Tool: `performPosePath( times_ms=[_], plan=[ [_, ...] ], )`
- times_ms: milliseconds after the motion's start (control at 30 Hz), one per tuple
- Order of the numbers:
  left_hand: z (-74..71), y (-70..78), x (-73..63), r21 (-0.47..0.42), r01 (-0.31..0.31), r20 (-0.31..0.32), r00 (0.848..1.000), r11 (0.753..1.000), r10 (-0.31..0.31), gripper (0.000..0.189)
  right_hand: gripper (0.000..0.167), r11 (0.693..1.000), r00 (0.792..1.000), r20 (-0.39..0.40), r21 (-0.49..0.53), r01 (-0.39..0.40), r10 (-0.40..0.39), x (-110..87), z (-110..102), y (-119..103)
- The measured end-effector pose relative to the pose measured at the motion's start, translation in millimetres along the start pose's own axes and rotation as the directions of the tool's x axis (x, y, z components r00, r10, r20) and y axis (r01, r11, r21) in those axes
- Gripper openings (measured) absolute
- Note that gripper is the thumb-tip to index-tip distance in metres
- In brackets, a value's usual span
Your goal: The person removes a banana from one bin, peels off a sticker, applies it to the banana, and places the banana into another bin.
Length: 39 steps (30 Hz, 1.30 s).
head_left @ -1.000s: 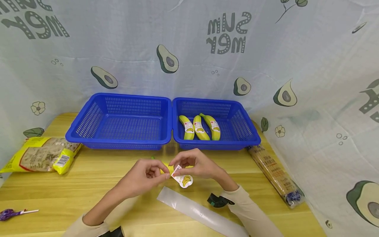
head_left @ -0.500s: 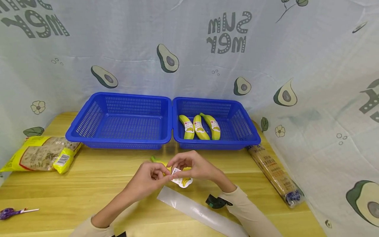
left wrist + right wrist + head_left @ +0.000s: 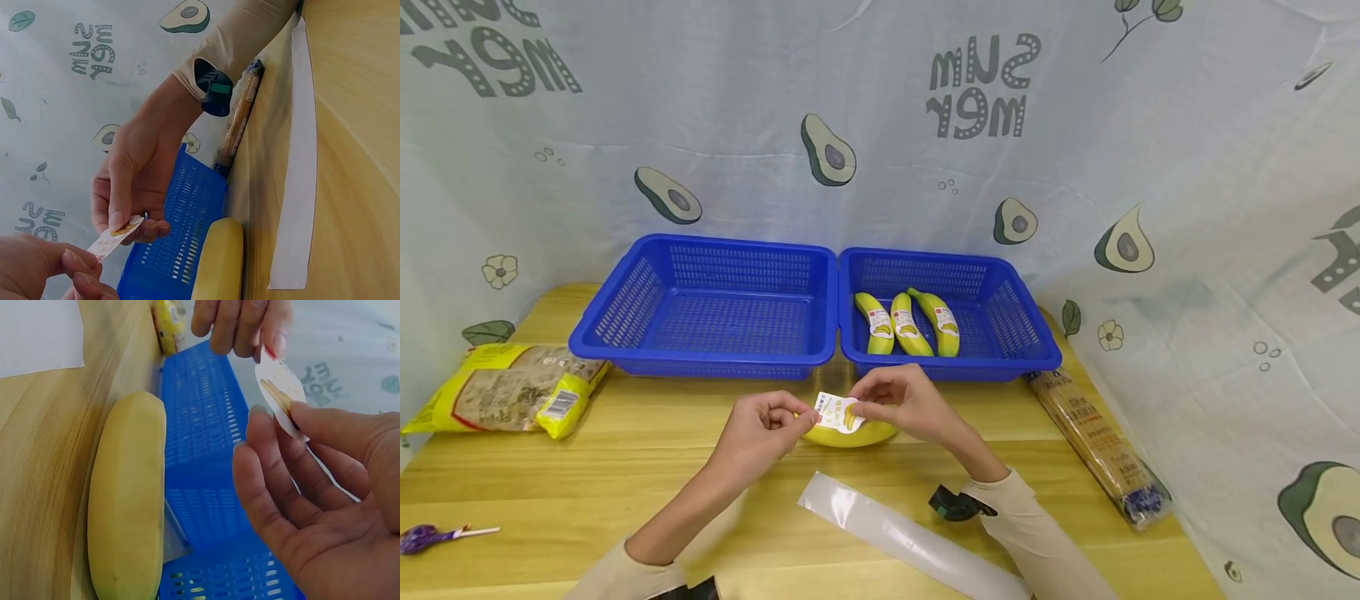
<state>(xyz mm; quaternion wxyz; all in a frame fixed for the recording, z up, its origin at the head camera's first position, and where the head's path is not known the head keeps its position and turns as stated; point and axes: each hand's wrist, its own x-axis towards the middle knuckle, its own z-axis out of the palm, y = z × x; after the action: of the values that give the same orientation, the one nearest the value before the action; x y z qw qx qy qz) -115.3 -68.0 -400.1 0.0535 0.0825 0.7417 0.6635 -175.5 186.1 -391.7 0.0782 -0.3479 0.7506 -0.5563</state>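
A white sticker [image 3: 837, 412] printed with bananas is stretched between both hands. My left hand [image 3: 765, 427] pinches its left end between thumb and finger, and my right hand [image 3: 907, 406] pinches the right end. In the right wrist view the sticker [image 3: 280, 394] is held up off the table, apart from the banana. Beneath it a yellow banana [image 3: 850, 436] lies on the table; no label shows on its visible side in the right wrist view. On the table nearer the body lies a shiny white backing strip [image 3: 910, 533].
Behind the hands, a blue basket [image 3: 955, 368] holds three labelled bananas [image 3: 904, 325]. Another blue basket [image 3: 700, 360] stands left of it. A yellow bag [image 3: 512, 392] and a purple lollipop [image 3: 430, 538] lie at left, a noodle packet [image 3: 1097, 442] at right.
Both hands have moved slightly up and away from the body with the sticker. The sticker has gone from one hand's side to being spread flat between the hands, and more of the banana shows.
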Motion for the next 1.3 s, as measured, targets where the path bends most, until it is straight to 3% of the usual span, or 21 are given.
performPosePath(
  times_ms=[467, 600, 700, 800, 967, 1133, 1300],
  plan=[
    [-1.0, -7.1, 5.0, 0.081, 0.047, 0.029, 0.998, 0.996, -0.05, 0.023, 0.009, 0.994, 0.991, -0.089, -0.043, -0.102, 0.098, 1.8, -1, 4],
    [-4.7, -9.3, 6.5, 0.129, 0.017, 0.033, 0.999, 0.991, -0.022, 0.023, 0.008, 0.99, 0.988, -0.087, -0.044, -0.134, 0.13, 1.5, -2, 6],
    [-6.2, -12.6, 7.9, 0.174, -0.038, 0.033, 0.999, 0.984, 0.033, 0.021, 0.008, 0.986, 0.985, -0.07, -0.05, -0.159, 0.155, 0.8, -2, 7],
    [-5.6, -16.6, 9.1, 0.264, -0.135, 0.019, 0.991, 0.955, 0.134, 0.018, 0.007, 0.983, 0.984, -0.055, -0.063, -0.173, 0.169, 0.3, -3, 9],
    [-1.1, -23.1, 10.6, 0.399, -0.275, 0.005, 0.955, 0.875, 0.297, 0.026, 0.007, 0.979, 0.984, -0.048, -0.095, -0.178, 0.174, 0.8, -3, 14],
    [2.3, -28.3, 12.0, 0.444, -0.333, 0.057, 0.937, 0.832, 0.344, 0.03, 0.008, 0.979, 0.986, -0.04, -0.12, -0.164, 0.16, 1.4, -3, 17],
    [4.1, -32.4, 13.5, 0.452, -0.367, 0.12, 0.928, 0.813, 0.353, 0.035, 0.01, 0.976, 0.985, -0.043, -0.137, -0.169, 0.165, 1.6, -4, 20]
  ],
)
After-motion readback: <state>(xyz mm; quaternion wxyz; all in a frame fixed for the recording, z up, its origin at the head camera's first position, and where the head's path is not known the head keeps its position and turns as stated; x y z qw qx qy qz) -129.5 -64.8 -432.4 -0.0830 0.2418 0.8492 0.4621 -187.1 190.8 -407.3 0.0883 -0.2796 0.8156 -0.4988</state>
